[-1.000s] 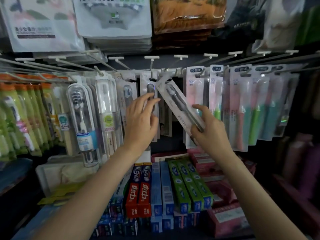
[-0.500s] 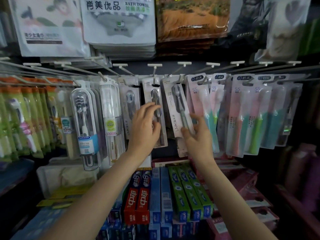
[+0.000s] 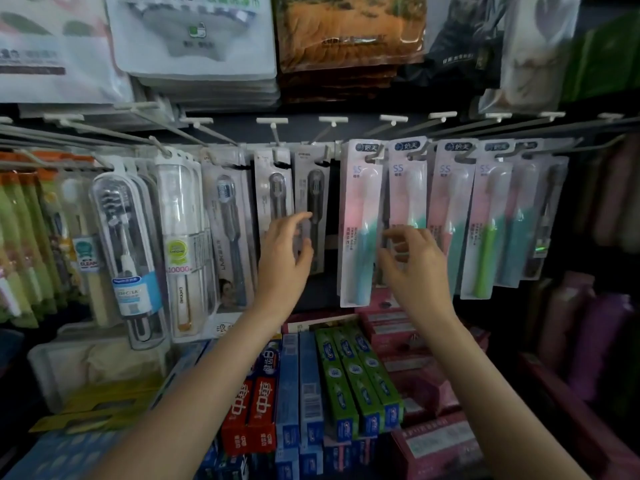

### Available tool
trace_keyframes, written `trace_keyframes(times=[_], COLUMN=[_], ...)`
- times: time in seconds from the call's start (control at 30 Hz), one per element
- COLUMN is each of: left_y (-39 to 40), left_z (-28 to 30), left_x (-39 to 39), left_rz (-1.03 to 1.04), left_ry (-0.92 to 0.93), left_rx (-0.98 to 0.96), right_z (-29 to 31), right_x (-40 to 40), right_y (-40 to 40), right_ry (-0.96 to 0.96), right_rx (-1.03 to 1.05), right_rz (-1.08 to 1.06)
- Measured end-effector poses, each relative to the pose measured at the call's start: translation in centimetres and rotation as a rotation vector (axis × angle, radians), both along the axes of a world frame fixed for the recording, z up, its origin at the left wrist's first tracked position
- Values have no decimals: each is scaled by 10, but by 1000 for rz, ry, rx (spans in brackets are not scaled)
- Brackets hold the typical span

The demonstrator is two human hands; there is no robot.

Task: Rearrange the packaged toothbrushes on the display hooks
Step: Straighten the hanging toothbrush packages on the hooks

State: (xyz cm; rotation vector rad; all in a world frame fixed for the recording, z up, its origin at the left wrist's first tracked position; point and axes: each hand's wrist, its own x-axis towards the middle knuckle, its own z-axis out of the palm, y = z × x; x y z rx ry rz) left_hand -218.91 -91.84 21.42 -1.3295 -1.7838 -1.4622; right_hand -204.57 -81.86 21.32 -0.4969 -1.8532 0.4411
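Note:
Packaged toothbrushes hang in a row on white display hooks (image 3: 273, 123). A grey pack with a dark toothbrush (image 3: 314, 183) hangs straight on its hook, beside a similar grey pack (image 3: 274, 188). My left hand (image 3: 285, 258) is raised in front of these two, fingers spread and relaxed, fingertips at the lower part of the dark-brush pack; whether they touch it is unclear. My right hand (image 3: 415, 268) hovers with loosely curled fingers before the pink-and-teal packs (image 3: 360, 220) and holds nothing.
Clear-cased toothbrushes (image 3: 121, 244) and green packs (image 3: 20, 237) hang at the left. Bagged bath towels (image 3: 194, 36) hang on the row above. Below my arms lie toothpaste boxes, green (image 3: 346, 375), blue (image 3: 304, 386) and red (image 3: 249, 417), plus pink boxes (image 3: 433, 445).
My right hand has let go of the dark-brush pack, which swung from tilted to hanging straight on its hook. That hand has moved right and my left hand has eased back from the packs.

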Motion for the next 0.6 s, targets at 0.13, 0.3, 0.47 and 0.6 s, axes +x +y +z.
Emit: trace_keyframes(times=[0.13,0.3,0.47,0.6], left_y=[12,42,57,59], left_z=[2,0,8,22], left_x=[15,32,39,37], left_rz=[-113,-153,-138,-90], left_ry=[-42,-266,-322,-247], left_rx=[-48,-56,98,224], right_z=[-2,6,14,13], right_x=[6,1,14,21], right_y=[11,12,26,38], right_ry=[59,96,97,94], right_rx=[-56,-13,70,79], right_rz=[6,116,5,-32])
